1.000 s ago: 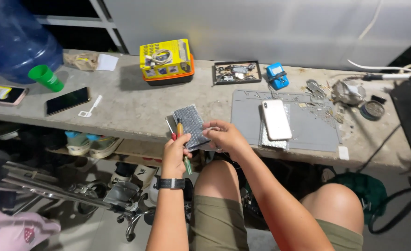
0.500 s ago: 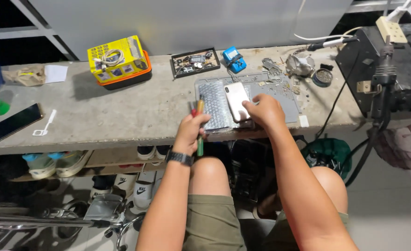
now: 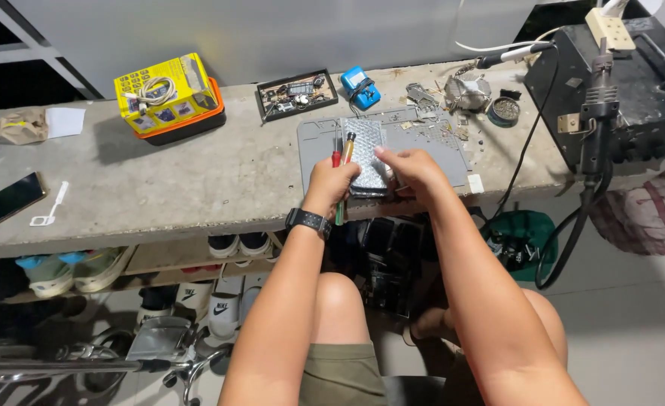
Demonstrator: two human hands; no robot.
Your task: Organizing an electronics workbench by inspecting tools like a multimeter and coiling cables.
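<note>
My left hand [image 3: 329, 185] is closed around two thin screwdrivers [image 3: 343, 150], one with a red handle and one with a wooden and green handle, which stick up from the fist. Its thumb also presses on the near left edge of a silvery bubble-wrap pouch [image 3: 366, 147]. My right hand [image 3: 414, 171] grips the near right edge of the pouch with fingers and thumb. The pouch lies over the grey work mat [image 3: 430, 139] at the bench's front edge. No white phone shows; the hands and pouch hide what lies beneath them.
On the concrete bench [image 3: 197, 180] stand a yellow and orange box [image 3: 168, 92], a black parts tray [image 3: 296, 90], a small blue device [image 3: 359, 84], a round tin [image 3: 504, 110] and a black phone [image 3: 5, 201]. A black soldering station [image 3: 641, 83] stands at the right. Shoes [image 3: 231, 245] sit under the bench.
My right hand has left the white phone and now grips the pouch, which both hands hold. The phone is out of sight. The view has shifted slightly right.
</note>
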